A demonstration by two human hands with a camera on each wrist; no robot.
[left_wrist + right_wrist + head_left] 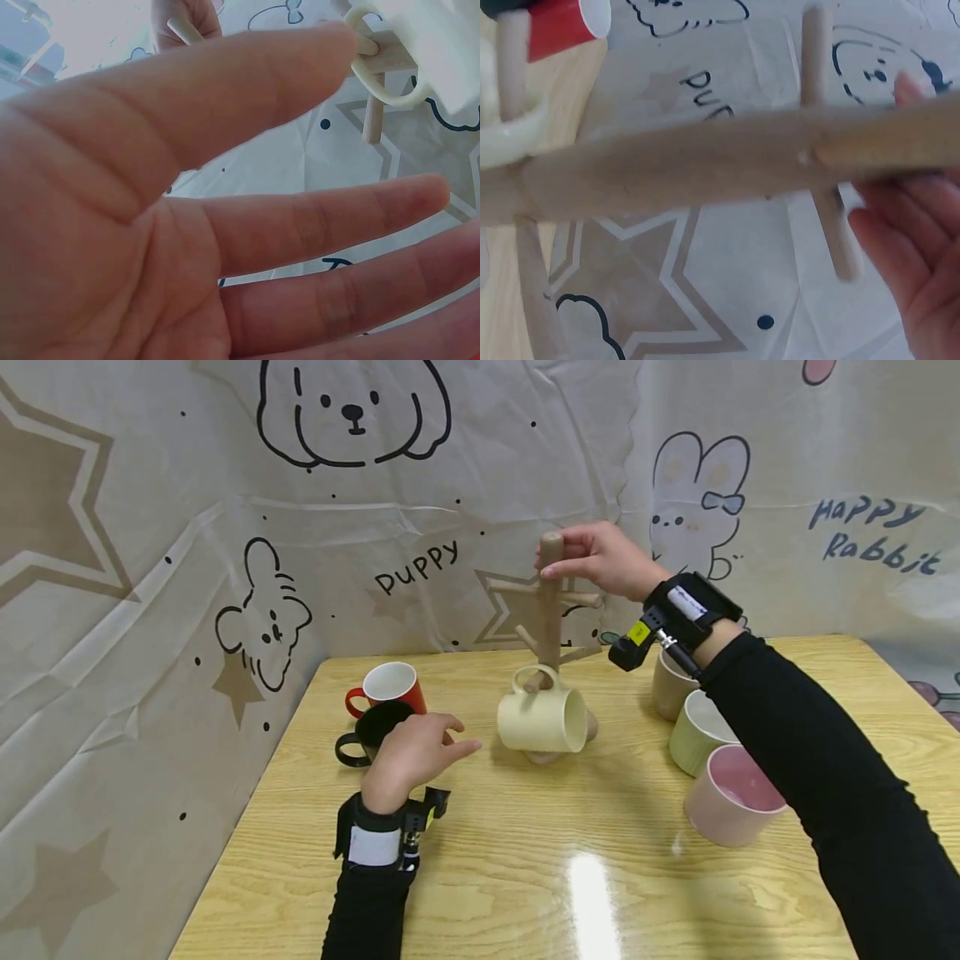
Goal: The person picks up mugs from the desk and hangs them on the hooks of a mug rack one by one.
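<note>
A wooden mug tree (551,627) stands on the table, and my right hand (611,560) grips its post near the top with fingers and thumb. From a low peg of the tree a cream mug (542,725) hangs by its handle, lying sideways. My left hand (416,756) is held over the table left of that mug, fingers extended and holding nothing. It partly covers a black mug (369,737). In the left wrist view the open palm (90,247) shows, with the cream mug's handle (390,97) beyond the thumb tip.
Behind the black mug stands a red mug (417,695) with a white inside. At the right are a brownish mug (669,689), a light green mug (690,743) and a pink mug (723,814), partly behind my right arm. A printed cloth (420,610) hangs behind the table (480,860).
</note>
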